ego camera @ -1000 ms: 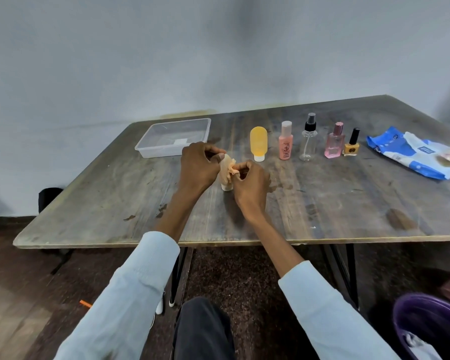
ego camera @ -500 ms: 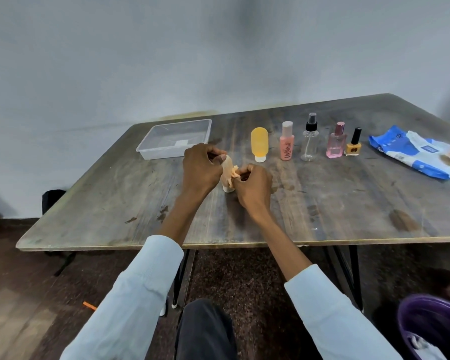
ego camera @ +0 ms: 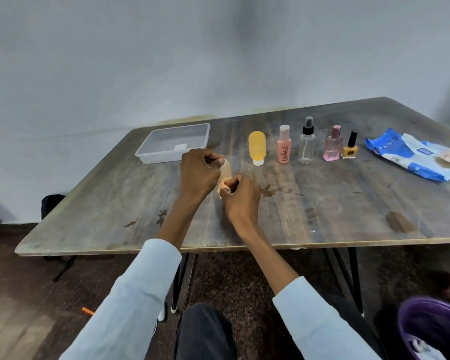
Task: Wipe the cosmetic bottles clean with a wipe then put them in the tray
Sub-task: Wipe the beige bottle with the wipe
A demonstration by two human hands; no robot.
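In the head view, the left hand (ego camera: 198, 175) is gripping the top of a small peach bottle (ego camera: 226, 169) above the wooden surface (ego camera: 322, 203), while the right hand (ego camera: 240, 196) is pinching a crumpled wipe (ego camera: 223, 187) against its lower part. Behind them, 5 bottles are standing in a row: an orange tube (ego camera: 257, 147), a pink bottle (ego camera: 284, 144), a clear spray bottle (ego camera: 306, 141), a pink perfume bottle (ego camera: 332, 144) and a yellow nail polish (ego camera: 350, 146), with the clear plastic tray (ego camera: 151, 155) sitting to their left and a blue wipes pack (ego camera: 413, 157) lying to their right.
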